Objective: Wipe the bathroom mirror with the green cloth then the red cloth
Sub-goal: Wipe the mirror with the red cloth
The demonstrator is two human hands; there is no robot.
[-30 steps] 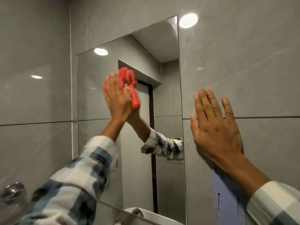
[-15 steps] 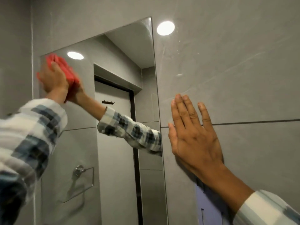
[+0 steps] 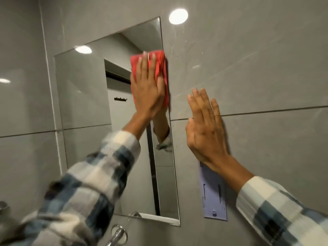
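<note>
The frameless rectangular mirror [image 3: 85, 103] hangs on a grey tiled wall. My left hand [image 3: 148, 87] lies flat, fingers up, pressing the red cloth [image 3: 162, 68] against the mirror's upper right part, right at its right edge. The cloth sticks out above and to the right of the hand. My right hand [image 3: 205, 128] rests flat and open on the wall tiles just right of the mirror, holding nothing. No green cloth is in view.
A pale purple plastic holder [image 3: 213, 199] is fixed to the wall below my right hand. A chrome fitting [image 3: 119, 234] shows under the mirror's lower edge. Plaid sleeves cover both forearms. The mirror reflects a door with a hook rail.
My left hand has swept the red cloth from the mirror's upper left corner across to its right edge. The right hand has stayed flat on the wall.
</note>
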